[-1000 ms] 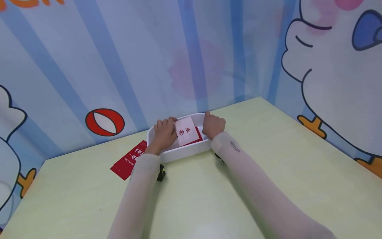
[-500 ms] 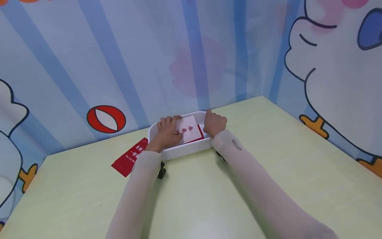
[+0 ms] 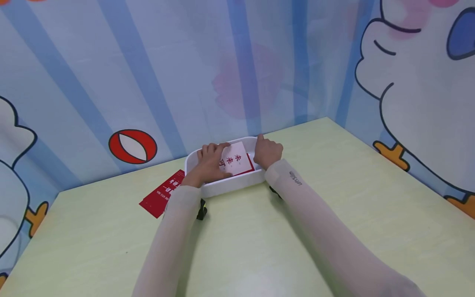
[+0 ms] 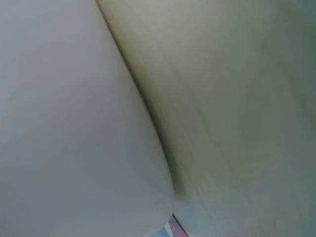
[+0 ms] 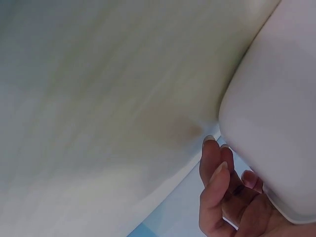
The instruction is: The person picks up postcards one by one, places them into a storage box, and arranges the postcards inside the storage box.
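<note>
In the head view a white tray [image 3: 222, 187] stands on the table near the back wall. Inside lies a white card [image 3: 239, 167] with red characters, over a red card [image 3: 251, 163]. My left hand [image 3: 209, 165] reaches into the tray and holds the white card, index finger at its far edge and thumb at its near edge. At the tray's other end my right hand [image 3: 267, 152] grips the rim; the right wrist view shows its curled fingers [image 5: 215, 192] against the tray's outside. The left wrist view has the tray wall [image 4: 74, 123], with the left hand out of sight.
Red cards [image 3: 159, 198] with white lettering lie overlapped on the table [image 3: 230, 247], left of the tray and partly behind the left wrist. A printed wall covering [image 3: 178, 74] rises directly behind the tray. Another printed wall [image 3: 419, 115] closes off the right side.
My left thumb has come into view and spread across the white card to its near edge, and more of the card's characters show. My right hand keeps its place on the tray.
</note>
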Demonstrator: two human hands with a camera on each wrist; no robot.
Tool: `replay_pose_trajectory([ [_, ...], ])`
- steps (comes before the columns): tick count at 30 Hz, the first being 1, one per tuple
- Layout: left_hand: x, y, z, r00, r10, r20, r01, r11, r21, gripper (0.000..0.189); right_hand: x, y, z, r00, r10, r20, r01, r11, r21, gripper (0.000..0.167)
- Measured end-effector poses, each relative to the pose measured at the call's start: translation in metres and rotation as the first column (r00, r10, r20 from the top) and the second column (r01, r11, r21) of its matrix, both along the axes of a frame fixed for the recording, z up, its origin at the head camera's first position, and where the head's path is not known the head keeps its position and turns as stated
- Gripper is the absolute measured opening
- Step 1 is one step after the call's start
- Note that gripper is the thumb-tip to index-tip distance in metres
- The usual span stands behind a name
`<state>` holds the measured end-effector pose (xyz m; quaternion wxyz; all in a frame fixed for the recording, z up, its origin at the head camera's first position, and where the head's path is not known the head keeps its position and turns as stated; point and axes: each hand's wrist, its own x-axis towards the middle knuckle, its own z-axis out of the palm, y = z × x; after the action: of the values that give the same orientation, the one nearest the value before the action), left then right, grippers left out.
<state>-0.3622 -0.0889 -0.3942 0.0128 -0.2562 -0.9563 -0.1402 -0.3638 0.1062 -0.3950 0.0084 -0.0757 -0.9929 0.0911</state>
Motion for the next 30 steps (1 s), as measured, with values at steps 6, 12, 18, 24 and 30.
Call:
replay_pose_trajectory([
  [6,-0.0017,0.0019,0.0006,1.000,-0.015,-0.022,0.015,1.000,-0.014,0.093,-0.0002,0.0005,0.0015,1.000,-0.004,-0.014,0.004,1.000,0.005,0.051],
  [12,0.0001,0.0032,0.0013,1.000,-0.015,-0.005,0.015,1.000,-0.024,0.089,0.0004,0.0006,0.0022,1.000,-0.006,-0.008,0.006,1.000,-0.001,0.053],
  [18,0.0003,0.0034,0.0003,0.999,-0.044,-0.004,0.044,0.999,-0.009,0.084,0.0010,0.0006,0.0009,1.000,-0.012,-0.002,0.012,1.000,-0.006,0.054],
  [24,0.0008,0.0018,0.0006,0.999,-0.049,0.001,0.049,0.999,-0.012,0.082,0.0019,0.0000,0.0011,1.000,-0.001,-0.010,0.001,1.000,-0.004,0.054],
  [30,0.0006,0.0019,0.0006,0.997,-0.075,-0.004,0.075,0.997,-0.014,0.077,0.0023,-0.0001,0.0012,1.000,0.000,-0.005,0.000,1.000,-0.003,0.052],
])
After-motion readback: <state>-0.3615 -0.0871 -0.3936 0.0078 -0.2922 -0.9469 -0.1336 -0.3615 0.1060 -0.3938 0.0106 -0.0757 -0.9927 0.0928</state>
